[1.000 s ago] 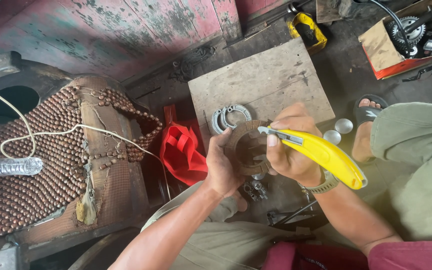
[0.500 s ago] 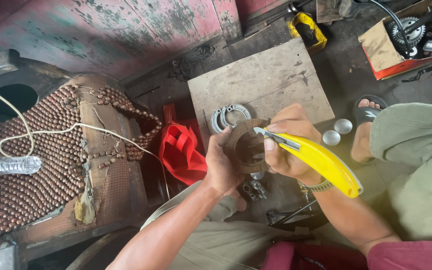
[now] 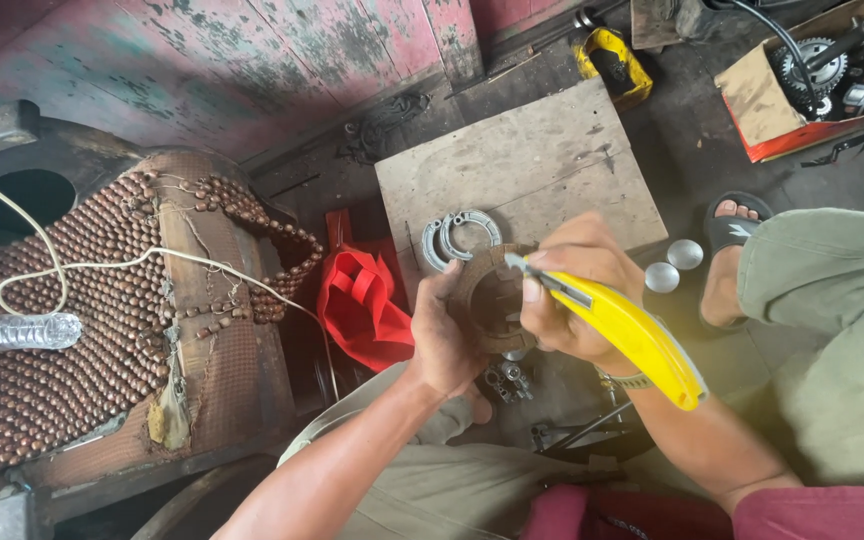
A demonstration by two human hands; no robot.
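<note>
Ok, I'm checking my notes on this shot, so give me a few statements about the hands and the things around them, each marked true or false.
1. The right hand holds a yellow utility knife. True.
2. The left hand is empty. False: it holds a round brown disc.
3. A red cloth bag lies left of the hands. True.
4. The curved grey metal parts lie in the cardboard box. False: they lie on the wooden board.
5. A foot wears a sandal. True.
</note>
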